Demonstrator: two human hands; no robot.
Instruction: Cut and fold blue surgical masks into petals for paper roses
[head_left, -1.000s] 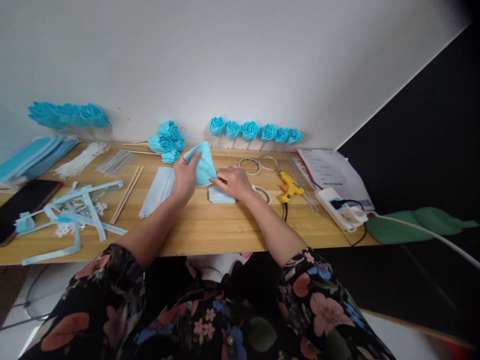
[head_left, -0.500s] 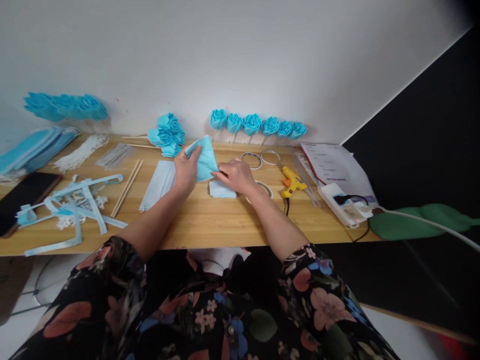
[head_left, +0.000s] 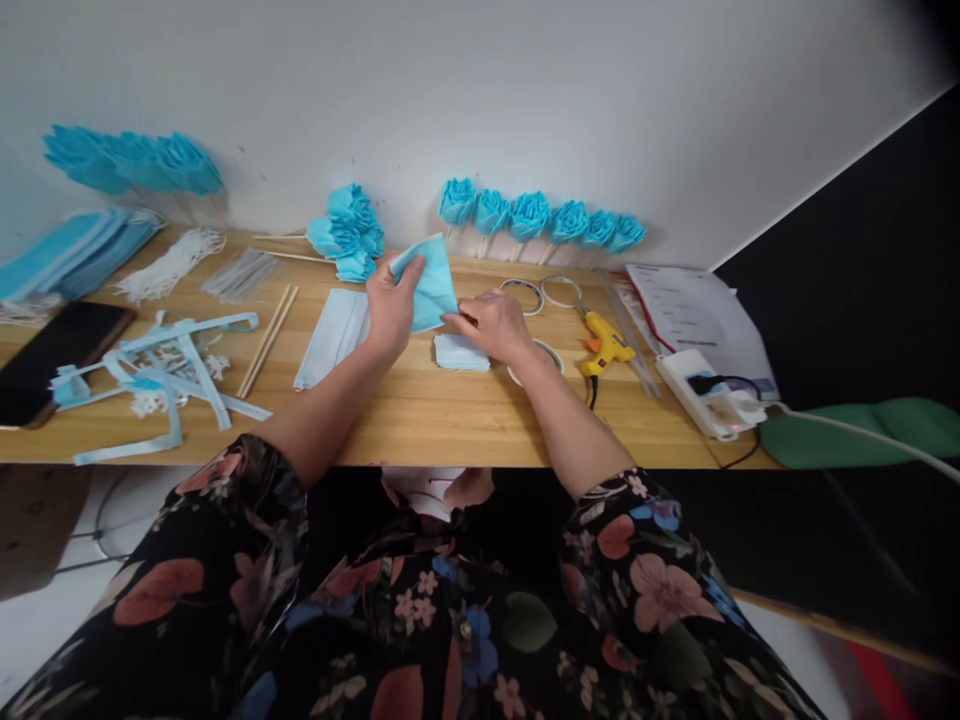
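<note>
Blue sheet [head_left: 437, 289] in L hand [head_left: 391, 312] + R hand [head_left: 498, 325], pg [head_left: 679, 305] text illegible

The blue sheet [head_left: 435, 290] hides fingertips of my left hand [head_left: 394, 308]. Far left of them, the phone [head_left: 64, 355] is cut off.

Both bare forearms [head_left: 326, 410], from where I stand, stretch forward and slant in toward each other. The left hand [head_left: 391, 308] is turned inward, its thumb [head_left: 412, 271] laid across in a pinch; near it, the right hand [head_left: 498, 325] shows its back, fingers bent, tips drawn together.
</note>
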